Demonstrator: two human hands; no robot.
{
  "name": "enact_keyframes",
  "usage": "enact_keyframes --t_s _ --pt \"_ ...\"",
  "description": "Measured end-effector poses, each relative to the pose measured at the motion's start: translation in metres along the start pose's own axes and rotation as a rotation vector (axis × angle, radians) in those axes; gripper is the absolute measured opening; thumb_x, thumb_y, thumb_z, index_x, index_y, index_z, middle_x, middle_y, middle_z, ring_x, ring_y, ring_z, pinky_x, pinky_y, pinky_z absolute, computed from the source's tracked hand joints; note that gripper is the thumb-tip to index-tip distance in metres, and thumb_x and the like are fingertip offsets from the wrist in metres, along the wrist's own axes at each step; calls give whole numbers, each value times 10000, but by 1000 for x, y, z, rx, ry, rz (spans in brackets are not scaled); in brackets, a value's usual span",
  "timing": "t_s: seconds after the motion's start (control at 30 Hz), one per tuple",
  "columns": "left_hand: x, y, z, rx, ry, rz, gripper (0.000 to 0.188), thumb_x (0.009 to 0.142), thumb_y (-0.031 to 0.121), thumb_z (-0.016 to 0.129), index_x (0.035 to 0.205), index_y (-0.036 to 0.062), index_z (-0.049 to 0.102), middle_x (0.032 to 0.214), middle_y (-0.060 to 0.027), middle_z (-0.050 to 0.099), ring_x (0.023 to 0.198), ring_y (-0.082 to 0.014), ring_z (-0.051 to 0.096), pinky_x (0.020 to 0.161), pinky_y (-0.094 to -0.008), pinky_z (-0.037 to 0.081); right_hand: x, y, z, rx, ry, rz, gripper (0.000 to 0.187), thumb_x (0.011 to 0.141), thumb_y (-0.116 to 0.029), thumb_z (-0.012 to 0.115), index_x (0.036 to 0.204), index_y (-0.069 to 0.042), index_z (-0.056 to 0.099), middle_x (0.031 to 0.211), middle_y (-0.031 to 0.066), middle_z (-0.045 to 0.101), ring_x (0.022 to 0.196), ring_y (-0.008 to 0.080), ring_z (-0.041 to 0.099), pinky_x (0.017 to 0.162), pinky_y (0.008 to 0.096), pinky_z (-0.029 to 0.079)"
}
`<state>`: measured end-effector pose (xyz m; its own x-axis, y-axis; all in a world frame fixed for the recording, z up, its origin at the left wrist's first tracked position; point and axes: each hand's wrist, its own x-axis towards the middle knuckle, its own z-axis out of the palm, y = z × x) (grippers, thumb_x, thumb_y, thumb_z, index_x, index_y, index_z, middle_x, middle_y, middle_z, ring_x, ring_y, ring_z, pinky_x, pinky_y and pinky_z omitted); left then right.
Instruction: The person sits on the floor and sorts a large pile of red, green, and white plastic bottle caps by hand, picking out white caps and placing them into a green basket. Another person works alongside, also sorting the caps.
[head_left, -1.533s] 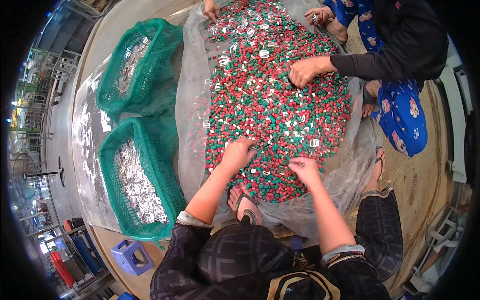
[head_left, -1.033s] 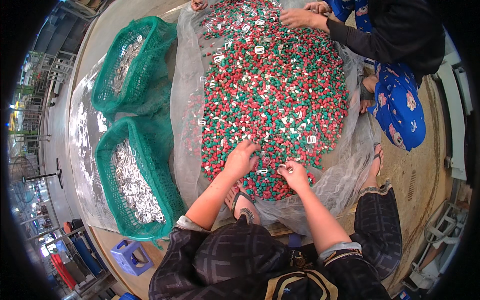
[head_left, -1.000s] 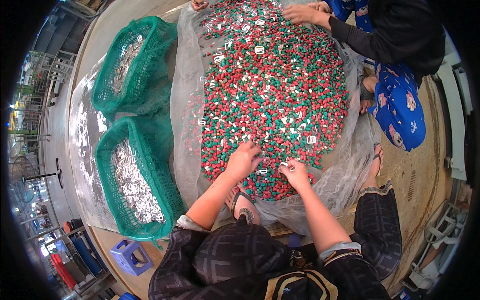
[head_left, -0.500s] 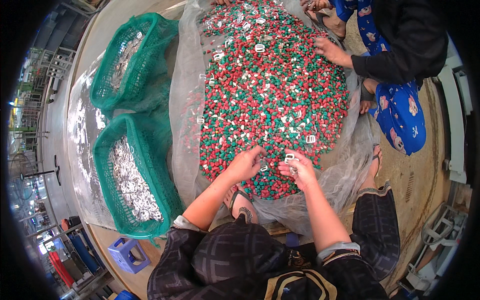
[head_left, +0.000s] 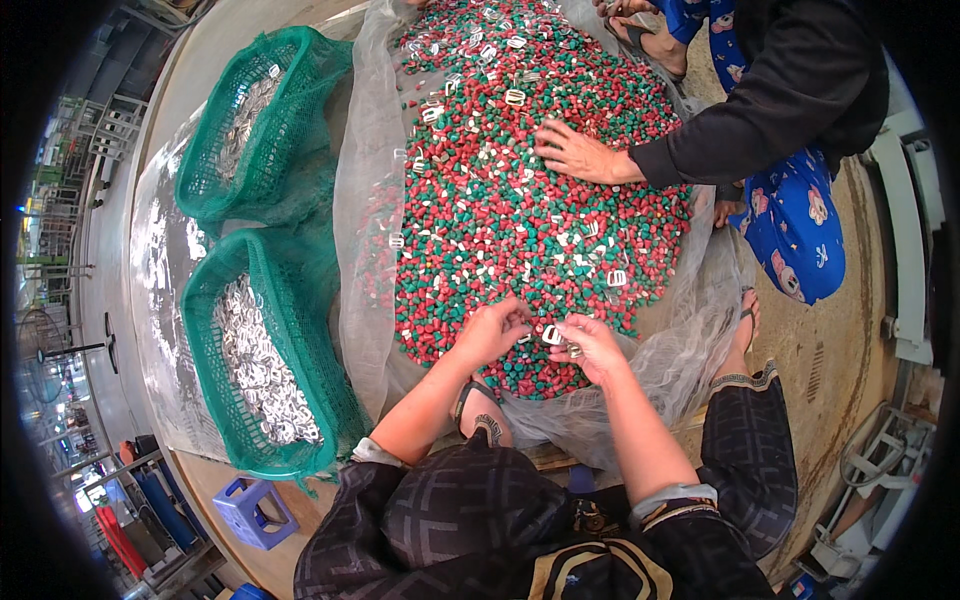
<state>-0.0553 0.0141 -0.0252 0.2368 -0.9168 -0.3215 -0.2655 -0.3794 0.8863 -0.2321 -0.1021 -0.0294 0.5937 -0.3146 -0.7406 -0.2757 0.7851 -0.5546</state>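
In my right hand (head_left: 597,352), a silver slide buckle (head_left: 551,335) with slots is pinched between thumb and fingers; more metal shows under the fingers. My left hand (head_left: 487,333) is just left of it, fingertips drawn together. Something small and shiny shows below those fingertips, too unclear to name. Both hands are over the near end of a wide pile of red, green and whitish pellets (head_left: 480,220). Loose buckles lie scattered in the pile, one of them (head_left: 616,278) beyond my right hand. The pile rests on a sheer white mesh cloth (head_left: 365,190).
Two green net-lined baskets stand at the left, the near basket (head_left: 207,385) and the far basket (head_left: 186,175), both holding silver pieces. A purple stool (head_left: 250,515) is at lower left. From the right, another person's hand (head_left: 580,155) reaches onto the pile.
My right hand has moved a little left with the buckle, closer to my left hand. The other person's hand has reached farther left across the pile.
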Motion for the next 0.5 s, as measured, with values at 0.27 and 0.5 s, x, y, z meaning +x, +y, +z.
enact_keyframes --t_s 0.27,0.5 --pt "2 -22 5 654 76 252 215 718 187 717 900 82 672 805 -71 605 816 -260 612 689 -368 511 -3 -8 -10 231 -12 -17 173 861 -125 561 994 -15 548 972 189 632 870 331 648 724 427 564" --pt "6 17 -9 109 -34 223 273 733 115 708 999 72 663 876 -88 636 750 -203 604 661 -317 489 -9 -11 7 380 -36 103 291 892 -316 515 956 -37 569 944 162 643 862 293 648 700 427 557"
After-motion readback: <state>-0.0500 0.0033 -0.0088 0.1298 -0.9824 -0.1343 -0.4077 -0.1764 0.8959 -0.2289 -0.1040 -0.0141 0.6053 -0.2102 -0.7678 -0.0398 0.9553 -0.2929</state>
